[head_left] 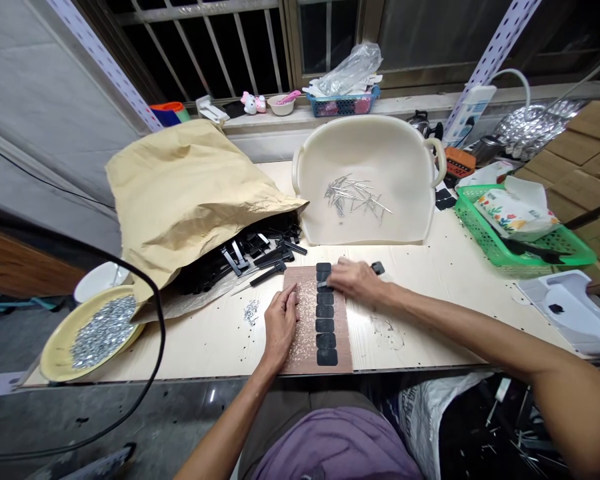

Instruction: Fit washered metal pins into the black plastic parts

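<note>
A reddish-brown board [305, 333] lies at the table's front edge, its left part sprinkled with pale specks. Down its right side runs a column of black rounded pieces [325, 325]. My left hand [281, 325] rests on the board's left edge with fingers curled together; whatever may be in them is hidden. Over the upper end of the column, my right hand [356, 283] pinches with its fingertips by a black piece, where a small greyish item shows, too small to name. Another black piece [377, 268] lies just beyond that hand.
Black-handled parts [265, 257] spill from a large paper bag [190, 193]. A yellow bowl [55, 353] holds small metal bits; a few more [251, 312] lie loose. Behind stands a white basin [370, 147] with metal pins. Right are a green basket [505, 247] and a white plastic holder [575, 307].
</note>
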A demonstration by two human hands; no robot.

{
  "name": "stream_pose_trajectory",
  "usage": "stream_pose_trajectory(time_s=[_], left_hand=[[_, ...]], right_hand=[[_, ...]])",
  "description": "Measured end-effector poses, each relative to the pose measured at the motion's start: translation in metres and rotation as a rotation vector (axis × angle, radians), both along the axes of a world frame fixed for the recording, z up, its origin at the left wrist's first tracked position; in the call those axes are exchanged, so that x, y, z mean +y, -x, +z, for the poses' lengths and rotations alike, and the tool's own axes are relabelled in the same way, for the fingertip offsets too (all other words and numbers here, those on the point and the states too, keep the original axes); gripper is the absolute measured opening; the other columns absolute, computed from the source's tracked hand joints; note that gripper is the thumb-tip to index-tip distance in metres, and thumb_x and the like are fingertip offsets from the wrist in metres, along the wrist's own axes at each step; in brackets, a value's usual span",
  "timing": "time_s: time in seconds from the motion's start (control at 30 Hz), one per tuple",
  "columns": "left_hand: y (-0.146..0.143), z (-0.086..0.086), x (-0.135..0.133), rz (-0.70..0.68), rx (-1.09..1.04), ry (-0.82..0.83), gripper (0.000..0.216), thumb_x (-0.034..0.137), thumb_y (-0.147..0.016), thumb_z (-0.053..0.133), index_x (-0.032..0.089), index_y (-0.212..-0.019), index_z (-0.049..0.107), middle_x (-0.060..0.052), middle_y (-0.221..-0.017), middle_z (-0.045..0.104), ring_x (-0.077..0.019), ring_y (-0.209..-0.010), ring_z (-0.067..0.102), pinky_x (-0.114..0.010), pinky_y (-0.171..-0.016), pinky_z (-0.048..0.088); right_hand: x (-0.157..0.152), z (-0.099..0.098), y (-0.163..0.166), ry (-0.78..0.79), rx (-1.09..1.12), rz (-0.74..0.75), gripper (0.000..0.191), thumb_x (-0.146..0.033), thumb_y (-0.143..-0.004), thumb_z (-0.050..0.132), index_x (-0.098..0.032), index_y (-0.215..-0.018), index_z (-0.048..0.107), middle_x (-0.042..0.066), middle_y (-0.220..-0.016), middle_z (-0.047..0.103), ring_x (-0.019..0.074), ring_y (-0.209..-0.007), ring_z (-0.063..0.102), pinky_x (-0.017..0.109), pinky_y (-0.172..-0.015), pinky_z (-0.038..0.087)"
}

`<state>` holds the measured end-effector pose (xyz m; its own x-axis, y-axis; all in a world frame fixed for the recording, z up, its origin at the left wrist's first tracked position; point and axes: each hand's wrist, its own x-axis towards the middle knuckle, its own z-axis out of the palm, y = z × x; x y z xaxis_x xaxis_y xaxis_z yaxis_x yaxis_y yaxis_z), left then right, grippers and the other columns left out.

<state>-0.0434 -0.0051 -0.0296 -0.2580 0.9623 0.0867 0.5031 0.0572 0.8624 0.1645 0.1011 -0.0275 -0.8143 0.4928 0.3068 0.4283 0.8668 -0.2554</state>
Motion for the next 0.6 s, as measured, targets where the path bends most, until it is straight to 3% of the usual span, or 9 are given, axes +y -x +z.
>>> stream_pose_trajectory(time_s=[0.07,0.17,0.27,0.4,0.47,0.53,0.6], left_hand=[[0.0,0.001,0.0,0.002,-0.001,0.001,0.037,0.036,-0.092,0.039,0.018,-0.118,0.059,-0.002,-0.079,0.06,-0.0105,-0.056,0.052,-0.026,-0.065,0.045],[0.0,0.001,0.001,0.003,0.008,0.012,0.037,0.035,-0.092,0.039,0.018,-0.118,0.058,-0.002,-0.077,0.059,-0.0103,-0.054,0.051,-0.026,-0.065,0.045],[0.0,0.0,0.001,0.007,0.013,0.012,0.036,0.035,-0.092,0.039,0.018,-0.118,0.059,-0.001,-0.075,0.059,-0.0104,-0.054,0.051,-0.026,-0.064,0.045],[0.001,-0.004,0.001,0.008,0.008,-0.001,0.036,0.036,-0.092,0.039,0.019,-0.117,0.059,-0.002,-0.077,0.059,-0.0101,-0.054,0.051,-0.025,-0.063,0.044],[0.002,-0.006,0.002,0.0,0.013,-0.012,0.036,0.036,-0.092,0.039,0.019,-0.117,0.059,-0.002,-0.078,0.059,-0.0102,-0.055,0.052,-0.025,-0.063,0.044],[0.002,-0.007,0.002,-0.007,0.019,-0.019,0.036,0.035,-0.092,0.039,0.019,-0.117,0.059,-0.002,-0.079,0.059,-0.0101,-0.056,0.052,-0.025,-0.064,0.044],[0.001,-0.008,0.002,-0.002,0.02,-0.024,0.035,0.034,-0.093,0.039,0.019,-0.117,0.059,-0.003,-0.08,0.06,-0.0101,-0.056,0.052,-0.026,-0.065,0.045]], right_hand=[[0.02,0.002,0.001,-0.001,0.021,-0.103,0.031,-0.032,-0.096,0.039,-0.016,-0.082,0.061,0.005,-0.078,0.059,0.0147,-0.076,0.046,0.023,-0.054,0.035],[0.037,0.002,0.002,-0.024,0.006,-0.102,0.03,-0.033,-0.096,0.04,-0.016,-0.083,0.062,0.006,-0.081,0.059,0.0158,-0.079,0.047,0.025,-0.055,0.034],[0.02,-0.002,0.002,-0.013,0.015,-0.06,0.031,-0.028,-0.097,0.037,-0.016,-0.083,0.062,0.005,-0.078,0.058,0.0145,-0.076,0.047,0.024,-0.054,0.034],[-0.015,-0.002,0.002,-0.004,-0.008,0.184,0.03,-0.023,-0.097,0.035,-0.018,-0.084,0.061,0.002,-0.074,0.056,0.0126,-0.072,0.046,0.021,-0.051,0.035],[-0.015,0.001,0.001,0.011,0.021,0.122,0.027,-0.025,-0.097,0.037,-0.018,-0.086,0.061,0.002,-0.077,0.057,0.0128,-0.073,0.046,0.022,-0.053,0.038],[-0.008,0.004,0.001,0.038,0.055,-0.041,0.028,-0.026,-0.097,0.037,-0.015,-0.086,0.061,0.004,-0.079,0.057,0.0128,-0.072,0.047,0.023,-0.055,0.04],[-0.003,0.005,0.003,0.044,0.034,-0.061,0.031,-0.023,-0.097,0.034,-0.014,-0.085,0.061,0.005,-0.078,0.057,0.0126,-0.07,0.047,0.023,-0.054,0.04]])
